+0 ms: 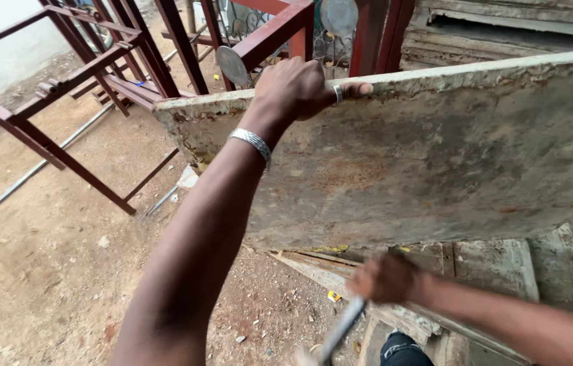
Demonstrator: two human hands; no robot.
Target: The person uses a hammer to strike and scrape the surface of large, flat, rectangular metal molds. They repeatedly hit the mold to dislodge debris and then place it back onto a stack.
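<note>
Overhead, left hand (297, 88) grips board (436, 163); right hand (385, 278) holds hammer (337, 332)

Dark red metal frames (96, 74) are standing on the bare dirt ground (49, 271) at upper left, with a long thin pipe (29, 176) lying beside them. Weathered wooden planks (503, 264) are lying at lower right, and small yellow scraps (334, 296), possibly wrappers, are sitting near them.
</note>
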